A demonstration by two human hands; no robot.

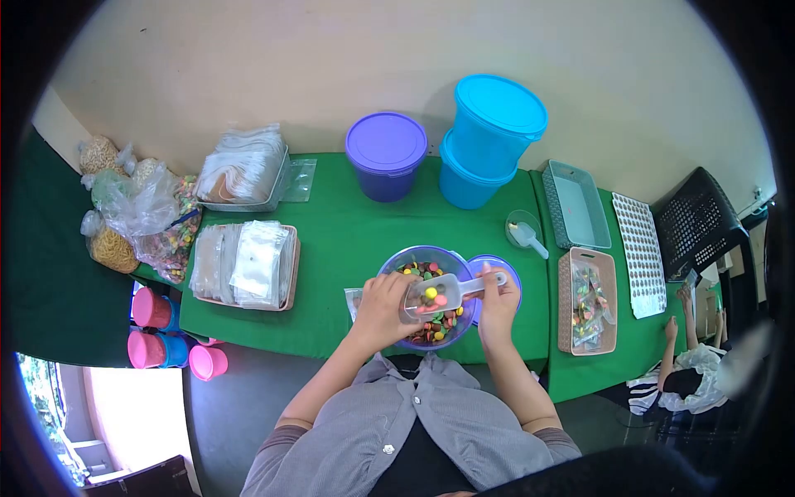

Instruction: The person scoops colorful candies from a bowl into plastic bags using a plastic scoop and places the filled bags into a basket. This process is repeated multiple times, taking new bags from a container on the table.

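Above a bowl [387, 263] of colourful coated candies [432, 335], my right hand [498, 303] grips the handle of a white scoop [451, 290]. Yellow and pink candies lie in the scoop, which points left. My left hand [383, 308] is closed at the scoop's mouth on what looks like a clear plastic bag [411, 312]; its outline is hard to see. Partly under the bowl's right side rests a round purple lid [511, 291]. Another piece of clear plastic [353, 300] shows behind my left wrist.
Baskets of clear bags [261, 269] stand left. Purple [386, 157] and blue tubs [497, 116] stand at the back. A small cup with a scoop [525, 230], a basket of filled packets [590, 311] and a sticker sheet [639, 257] are right, near another person [696, 377].
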